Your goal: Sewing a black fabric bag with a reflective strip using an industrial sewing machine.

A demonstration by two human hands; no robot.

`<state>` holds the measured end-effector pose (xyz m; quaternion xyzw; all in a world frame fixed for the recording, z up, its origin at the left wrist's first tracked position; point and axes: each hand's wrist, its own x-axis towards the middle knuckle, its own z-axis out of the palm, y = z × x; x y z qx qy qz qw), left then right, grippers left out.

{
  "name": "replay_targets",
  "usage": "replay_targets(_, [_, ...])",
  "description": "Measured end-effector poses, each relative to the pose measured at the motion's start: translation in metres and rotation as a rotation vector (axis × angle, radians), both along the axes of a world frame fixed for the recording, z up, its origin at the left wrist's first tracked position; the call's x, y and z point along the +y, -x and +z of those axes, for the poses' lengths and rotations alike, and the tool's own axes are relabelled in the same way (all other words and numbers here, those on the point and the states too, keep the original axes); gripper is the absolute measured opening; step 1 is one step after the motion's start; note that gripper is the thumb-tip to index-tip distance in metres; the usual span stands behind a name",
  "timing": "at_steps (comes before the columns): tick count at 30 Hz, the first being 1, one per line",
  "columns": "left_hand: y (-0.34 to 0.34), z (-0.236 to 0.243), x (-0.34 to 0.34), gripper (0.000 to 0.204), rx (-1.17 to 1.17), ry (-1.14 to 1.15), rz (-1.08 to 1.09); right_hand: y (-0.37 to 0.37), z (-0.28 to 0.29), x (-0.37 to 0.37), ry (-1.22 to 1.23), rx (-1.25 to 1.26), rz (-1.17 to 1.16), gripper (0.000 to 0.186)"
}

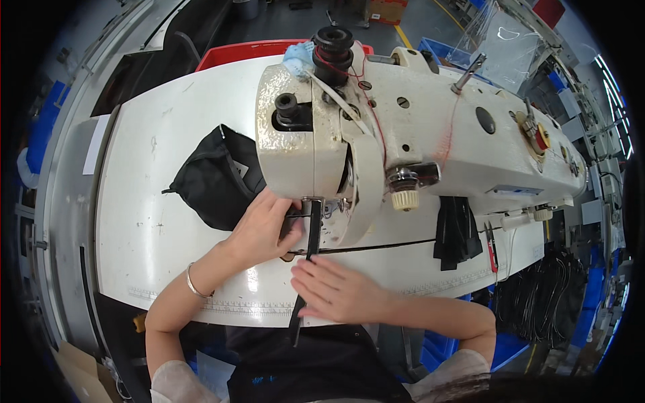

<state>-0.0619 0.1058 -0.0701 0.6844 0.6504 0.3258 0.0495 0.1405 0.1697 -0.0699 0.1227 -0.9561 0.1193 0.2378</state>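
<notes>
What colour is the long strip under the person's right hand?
Black. The strip shows best in the head view, running under the right hand.

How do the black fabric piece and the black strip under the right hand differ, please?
Shape: the black fabric piece is broad and bunched, while the black strip is long and narrow.
Position: the fabric piece lies left of the sewing machine's head; the strip runs from beneath that head past the table's near edge, under the right hand.
Both are black.
</notes>
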Motion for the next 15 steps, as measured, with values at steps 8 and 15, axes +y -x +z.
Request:
replay_targets(8, [0.012,-0.004,-0.002,0.033,0.158,0.021,-0.018,0.008,0.009,0.045,-0.401,0.027,0.353,0.037])
replay_targets(15, [0.008,-0.011,-0.015,0.035,0.167,0.011,0.053,0.016,0.000,0.045,-0.516,-0.108,0.214,0.035])
